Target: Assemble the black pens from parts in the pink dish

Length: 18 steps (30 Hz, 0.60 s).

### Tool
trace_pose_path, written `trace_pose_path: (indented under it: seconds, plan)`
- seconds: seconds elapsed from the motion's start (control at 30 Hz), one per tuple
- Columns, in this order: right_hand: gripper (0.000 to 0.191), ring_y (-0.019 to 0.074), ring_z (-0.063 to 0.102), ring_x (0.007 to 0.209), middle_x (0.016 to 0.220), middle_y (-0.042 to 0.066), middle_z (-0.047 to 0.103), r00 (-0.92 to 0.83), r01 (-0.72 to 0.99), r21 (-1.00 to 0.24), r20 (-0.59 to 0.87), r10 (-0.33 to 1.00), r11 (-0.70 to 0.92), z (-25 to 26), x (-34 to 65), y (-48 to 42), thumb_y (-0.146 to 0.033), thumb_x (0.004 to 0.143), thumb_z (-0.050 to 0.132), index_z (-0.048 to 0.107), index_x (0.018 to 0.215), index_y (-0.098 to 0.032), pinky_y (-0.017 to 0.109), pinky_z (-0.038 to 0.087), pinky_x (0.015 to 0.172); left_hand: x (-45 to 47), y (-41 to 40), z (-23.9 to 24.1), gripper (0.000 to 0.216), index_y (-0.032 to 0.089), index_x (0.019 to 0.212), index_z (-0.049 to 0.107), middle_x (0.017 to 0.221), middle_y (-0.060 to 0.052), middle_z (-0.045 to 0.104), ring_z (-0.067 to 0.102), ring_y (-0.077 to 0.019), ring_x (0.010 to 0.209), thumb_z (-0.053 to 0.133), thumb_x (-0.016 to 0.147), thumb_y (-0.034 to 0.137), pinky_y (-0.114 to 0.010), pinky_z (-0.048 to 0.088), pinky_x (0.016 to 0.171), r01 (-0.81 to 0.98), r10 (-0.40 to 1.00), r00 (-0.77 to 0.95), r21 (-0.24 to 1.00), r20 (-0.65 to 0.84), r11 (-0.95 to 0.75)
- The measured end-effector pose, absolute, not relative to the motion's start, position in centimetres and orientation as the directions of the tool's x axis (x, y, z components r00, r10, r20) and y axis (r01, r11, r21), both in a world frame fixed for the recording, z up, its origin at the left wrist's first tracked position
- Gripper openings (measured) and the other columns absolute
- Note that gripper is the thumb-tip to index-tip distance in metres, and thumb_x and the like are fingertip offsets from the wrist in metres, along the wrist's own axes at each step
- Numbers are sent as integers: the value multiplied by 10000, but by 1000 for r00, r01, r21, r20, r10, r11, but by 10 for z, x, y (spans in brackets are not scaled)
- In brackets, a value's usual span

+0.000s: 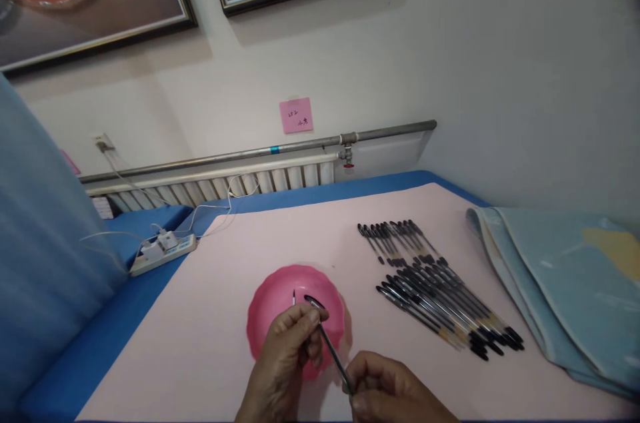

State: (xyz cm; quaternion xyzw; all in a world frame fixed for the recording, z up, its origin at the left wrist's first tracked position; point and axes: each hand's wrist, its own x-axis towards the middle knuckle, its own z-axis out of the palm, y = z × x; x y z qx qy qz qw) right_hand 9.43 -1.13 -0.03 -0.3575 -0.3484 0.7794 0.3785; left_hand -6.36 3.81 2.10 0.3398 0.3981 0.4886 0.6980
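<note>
A dark pen [332, 351] with a black cap at its upper end slants between my two hands. My left hand [283, 351] is closed in a pinch near the capped end, over the front of a pink scalloped bowl [256, 290]. Lower right, my right hand [387, 388] has its fingers closed around the pen's other end, which they partly hide. Just behind my left fingers a thin dark-tipped piece [294, 298] sticks up; its lower part is hidden. To the right lie several black-capped pens [440, 303] side by side, with another row of pens [395, 240] behind them.
A pink sheet [200, 316] covers the blue-edged table. Folded light-blue cloth [565, 276] lies at the right. On the left are a white power strip [167, 253] with plugs and cables, and a blue curtain [45, 250]. A radiator [280, 180] and pipe [220, 158] run along the wall behind.
</note>
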Motion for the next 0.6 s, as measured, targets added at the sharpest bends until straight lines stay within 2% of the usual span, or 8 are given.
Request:
trace_pose_path:
  seconds: [0.1,0.17,0.23,0.3,0.33,0.43,0.53,0.6]
  plan:
    - [148,18,214,352,459,-129,395,-437,-330,-840,-268,858,-431,1,92,-11,-165,616,652,532,695,-200,203,100,392,-61,39,22,342,152,570,566,398,81,417,355,-41,361,796,623,401,-180,264,388,-401,965,147,878,-219,261]
    - [138,16,196,343,459,-131,391,-437,-308,-850,-273,857,-427,3,93,-10,-192,647,654,537,718,-201,204,91,384,-61,38,23,372,158,560,543,421,86,399,345,-39,364,777,640,436,-177,255,378,-411,967,124,875,-223,254]
    - [117,21,172,332,427,-136,358,-444,-300,-839,-299,845,-455,5,94,-11,-222,677,641,547,743,-202,202,78,373,-64,37,26,350,145,722,638,494,77,430,343,-36,383,720,693,484,-175,255,375,-440,956,169,849,-241,292]
    - [108,26,158,331,410,-137,333,-452,-315,-814,-324,831,-488,5,95,-11,-246,692,634,555,752,-201,198,72,364,-67,36,27,393,127,916,673,534,73,439,334,-32,402,712,711,460,-171,256,383,-467,936,249,816,-247,340]
    - [113,26,153,332,411,-136,333,-458,-324,-804,-329,826,-500,6,95,-11,-254,690,639,556,745,-201,196,71,360,-68,36,28,402,116,951,673,529,75,434,333,-31,411,731,700,425,-168,262,392,-473,930,277,808,-242,351]
    - [133,20,160,331,428,-130,362,-459,-347,-796,-319,830,-497,5,94,-10,-254,668,653,544,719,-198,188,73,354,-69,38,25,323,111,819,672,471,88,396,331,-28,413,791,644,355,-161,256,403,-471,940,251,820,-231,327]
    - [139,14,178,325,445,-125,398,-448,-354,-796,-317,836,-491,5,93,-9,-242,656,650,543,731,-193,182,77,350,-65,38,22,334,146,617,574,443,94,375,314,-25,389,802,625,389,-166,236,388,-473,956,161,831,-246,294]
    - [142,12,193,326,466,-115,426,-443,-358,-793,-320,838,-493,6,93,-8,-255,660,648,545,732,-188,181,83,347,-64,37,23,346,148,662,591,476,87,398,316,-26,390,766,656,447,-169,232,380,-486,954,157,821,-255,300]
